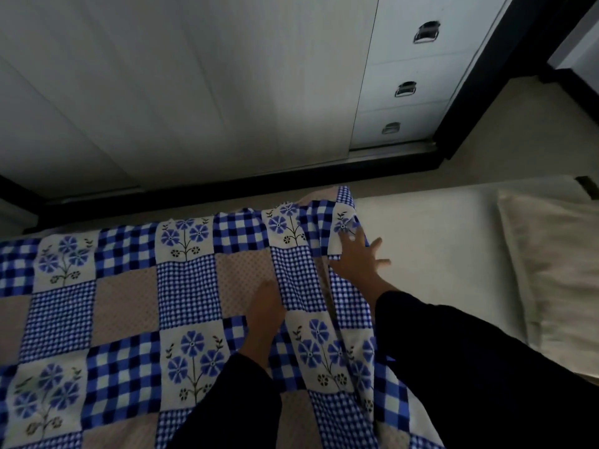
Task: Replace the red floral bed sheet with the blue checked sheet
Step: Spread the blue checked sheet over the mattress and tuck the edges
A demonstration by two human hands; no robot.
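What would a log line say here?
blue checked sheet: partly covers mattress; left hand: rests on sheet; right hand: touches sheet edge

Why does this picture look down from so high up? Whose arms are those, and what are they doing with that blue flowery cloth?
There is no machine here. A person wears a wide camera on their head, so you see what they see when they look down: their own arms in dark sleeves.

Below is a bed. The blue-and-white checked cloth sheet with flower patches covers its left part. On the right the plain cream mattress shows, with a pale cream pillow on it.

The left hand lies flat on the sheet. The right hand, fingers spread, touches the sheet's bunched edge. Neither hand grips anything.

Behind the bed stands a white wardrobe with metal-handled drawers. No red sheet is in view.
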